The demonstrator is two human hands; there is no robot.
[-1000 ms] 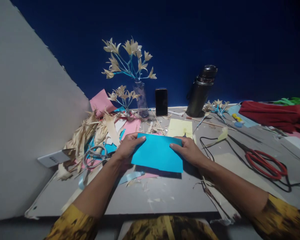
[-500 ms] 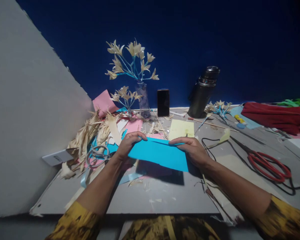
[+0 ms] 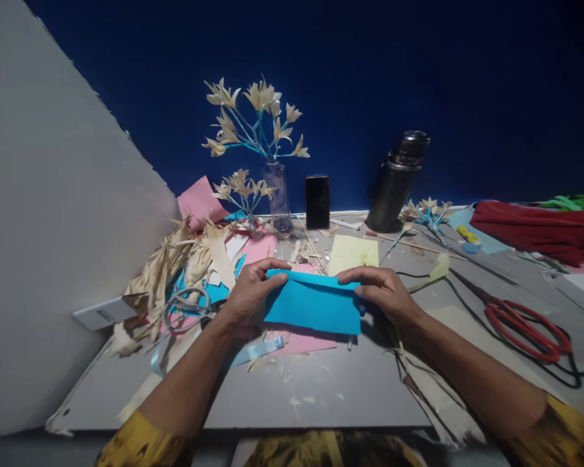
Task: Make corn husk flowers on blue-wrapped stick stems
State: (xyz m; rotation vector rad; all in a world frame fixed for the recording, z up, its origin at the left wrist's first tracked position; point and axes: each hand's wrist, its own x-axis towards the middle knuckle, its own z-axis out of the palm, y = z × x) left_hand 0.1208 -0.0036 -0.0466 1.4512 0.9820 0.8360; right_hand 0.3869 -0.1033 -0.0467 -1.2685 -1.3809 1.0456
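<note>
A bright blue sheet of paper [image 3: 311, 308] is held up between my two hands over the table, with a narrow strip folded along its top edge. My left hand [image 3: 259, 288] pinches the upper left corner, thumb in front and fingers behind. At the upper right corner my right hand [image 3: 383, 290] grips the paper between thumb and fingers. Beneath it lies a pink paper [image 3: 304, 345], partly hidden. The tip of a thin silver rod [image 3: 350, 342] shows below the blue sheet's lower right edge.
Grey-handled scissors [image 3: 185, 310] and dried husks [image 3: 160, 266] lie left. Red-handled scissors [image 3: 528, 327] rest right by a black cable. Behind stand a vase [image 3: 277, 198] of pale flowers, a phone [image 3: 318, 202] and a flask [image 3: 398, 185]. Yellow paper [image 3: 353, 251] lies beyond my hands.
The blue paper has been levelled and its top strip folded over further. My left thumb now lies across its front, and my right hand has shifted slightly right.
</note>
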